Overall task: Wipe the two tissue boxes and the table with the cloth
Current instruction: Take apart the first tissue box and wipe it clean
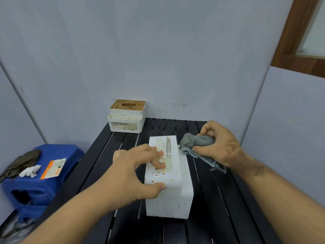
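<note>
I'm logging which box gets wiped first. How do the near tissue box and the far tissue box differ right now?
The near tissue box lies tipped over, label face up; the far tissue box stands upright with its brown slotted lid on top. The left hand holds the near one while the right hand grips the grey cloth beside it; nothing touches the far one, which stands by the wall. Both are white, speckled and stained, on the black table.

Left hand [133, 171] gripping white tissue box [168, 184] on black slatted table [219, 199], right hand [219, 147] holding bunched grey cloth [195, 143] beside it, second tissue box [127, 117] behind.
</note>
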`<state>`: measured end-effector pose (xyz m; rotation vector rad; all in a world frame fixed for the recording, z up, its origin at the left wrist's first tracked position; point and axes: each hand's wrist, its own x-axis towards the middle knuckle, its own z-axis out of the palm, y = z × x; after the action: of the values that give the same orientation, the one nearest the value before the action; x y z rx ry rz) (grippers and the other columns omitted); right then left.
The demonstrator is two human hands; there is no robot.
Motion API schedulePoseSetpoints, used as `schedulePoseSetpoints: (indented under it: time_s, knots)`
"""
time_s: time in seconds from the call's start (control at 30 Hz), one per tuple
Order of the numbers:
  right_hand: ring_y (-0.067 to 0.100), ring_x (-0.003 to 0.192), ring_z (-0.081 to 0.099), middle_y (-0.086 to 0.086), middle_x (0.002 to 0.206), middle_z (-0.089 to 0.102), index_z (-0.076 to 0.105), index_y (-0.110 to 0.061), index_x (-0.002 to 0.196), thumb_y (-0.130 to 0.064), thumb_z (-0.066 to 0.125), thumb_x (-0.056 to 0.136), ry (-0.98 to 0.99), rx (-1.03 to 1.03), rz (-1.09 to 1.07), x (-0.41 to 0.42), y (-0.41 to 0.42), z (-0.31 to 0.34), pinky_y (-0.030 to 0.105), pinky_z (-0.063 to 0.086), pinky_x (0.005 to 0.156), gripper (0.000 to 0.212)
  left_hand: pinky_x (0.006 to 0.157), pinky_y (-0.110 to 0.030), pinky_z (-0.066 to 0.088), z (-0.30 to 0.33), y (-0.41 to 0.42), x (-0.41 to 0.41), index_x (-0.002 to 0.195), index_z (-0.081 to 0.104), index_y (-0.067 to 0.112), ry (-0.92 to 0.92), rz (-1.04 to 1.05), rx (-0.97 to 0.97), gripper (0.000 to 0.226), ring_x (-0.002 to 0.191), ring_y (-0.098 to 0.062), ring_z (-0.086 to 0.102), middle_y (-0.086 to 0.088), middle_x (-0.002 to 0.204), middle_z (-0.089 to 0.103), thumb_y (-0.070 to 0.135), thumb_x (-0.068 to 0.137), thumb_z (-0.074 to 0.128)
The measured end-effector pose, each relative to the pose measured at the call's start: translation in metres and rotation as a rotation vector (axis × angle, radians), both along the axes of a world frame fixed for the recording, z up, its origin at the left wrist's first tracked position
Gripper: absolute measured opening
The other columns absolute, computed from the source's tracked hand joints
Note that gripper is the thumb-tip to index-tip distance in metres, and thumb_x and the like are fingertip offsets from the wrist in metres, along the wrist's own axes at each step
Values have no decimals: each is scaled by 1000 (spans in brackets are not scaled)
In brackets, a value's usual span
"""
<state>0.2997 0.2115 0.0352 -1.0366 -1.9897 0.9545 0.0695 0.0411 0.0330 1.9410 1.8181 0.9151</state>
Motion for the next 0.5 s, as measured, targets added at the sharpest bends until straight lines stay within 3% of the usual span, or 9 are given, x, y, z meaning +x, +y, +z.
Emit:
schedulePoseSetpoints:
  time_s: [0.13,0.27,0.37,0.43,0.5]
  knots:
    - [40,68,71,8,84,75,53,-23,87,-10,88,68,53,20,-6,-16,-26,-1,52,60,54,42,101,-13,21,0,-1,0,106,61,52,-25,-21,3,57,132,2,31,51,129,42,65,51,70]
    - [45,68,68,8,78,73,52,-23,90,-13,87,70,6,29,71,-31,-39,-2,59,58,58,41,107,-19,26,-2,-1,-3,102,65,47,-45,-27,18,52,133,2,36,46,129,47,62,53,73]
    - [40,76,72,5,85,74,53,-21,94,-12,91,66,53,-48,30,-24,-25,-4,48,63,62,48,112,-30,30,-2,-1,-3,101,66,43,-65,-50,20,48,132,9,39,42,130,49,58,56,75]
    - [24,73,73,5,84,72,53,-18,93,-12,92,67,83,-31,-17,-29,-24,-5,29,61,58,47,112,-31,30,-2,0,-2,100,66,43,-63,-49,17,47,132,10,38,41,130,49,57,56,75]
    - [10,62,67,4,77,69,54,-15,93,-13,89,71,91,-6,-18,-39,-30,-5,23,56,52,41,110,-30,30,-3,1,-4,101,66,44,-68,-42,10,48,133,8,37,43,130,48,58,55,75]
